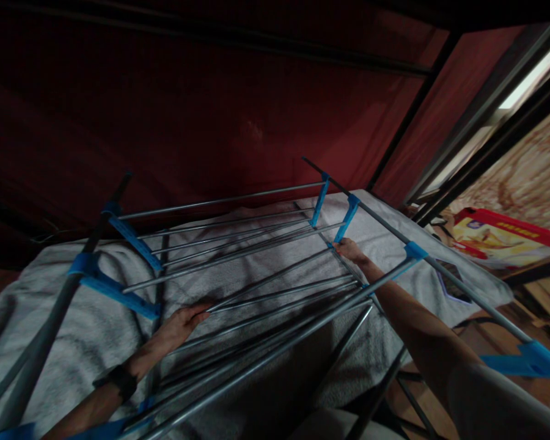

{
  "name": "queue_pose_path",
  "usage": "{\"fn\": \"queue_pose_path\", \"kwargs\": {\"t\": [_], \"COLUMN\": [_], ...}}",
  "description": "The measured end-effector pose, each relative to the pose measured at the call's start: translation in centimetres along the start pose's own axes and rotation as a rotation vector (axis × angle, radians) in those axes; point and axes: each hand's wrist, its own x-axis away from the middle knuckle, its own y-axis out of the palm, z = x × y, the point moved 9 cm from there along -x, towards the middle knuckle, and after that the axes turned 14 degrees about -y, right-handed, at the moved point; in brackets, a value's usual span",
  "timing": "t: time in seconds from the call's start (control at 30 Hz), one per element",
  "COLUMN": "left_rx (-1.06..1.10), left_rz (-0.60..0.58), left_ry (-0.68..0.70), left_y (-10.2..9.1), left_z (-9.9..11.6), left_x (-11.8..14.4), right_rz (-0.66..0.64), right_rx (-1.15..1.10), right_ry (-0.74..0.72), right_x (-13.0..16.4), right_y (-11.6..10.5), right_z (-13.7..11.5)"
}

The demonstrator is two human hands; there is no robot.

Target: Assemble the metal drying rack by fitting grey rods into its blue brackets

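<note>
head view. a metal drying rack (256,269) with grey rails and blue plastic joints stands over a bed covered by a pale towel-like cloth (96,318), in front of a dark red curtain (211,110). the left hand (181,324) lies flat with fingers extended on a lower rail near the rack's left side; its grip is open and closes on nothing. the right hand (351,250) reaches to the far right end of the rails, below a blue joint (347,218); its grip appears curled round a rail end, though the fingers are too blurred to be sure.

progress, judged: the rack seems partly unfolded, the upper tier spread level, the lower rails slanting and crowded together; no laundry hangs on it.

counts: one rack; two hands; about eight blue joints visible; one black wristband (119,380) on the left wrist; one red-and-yellow box (504,238) at right.
</note>
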Motion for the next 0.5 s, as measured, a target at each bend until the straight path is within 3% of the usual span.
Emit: {"fn": "queue_pose_path", "kwargs": {"t": [0.5], "left_rx": [0.051], "left_rz": [-0.013], "left_ry": [-0.019], "left_y": [-0.2], "left_z": [0.3], "left_x": [-0.2], "right_rz": [0.041], "right_rx": [0.017], "right_ry": [-0.076], "right_x": [0.3], "right_y": [-0.6], "right_z": [-1.3]}}
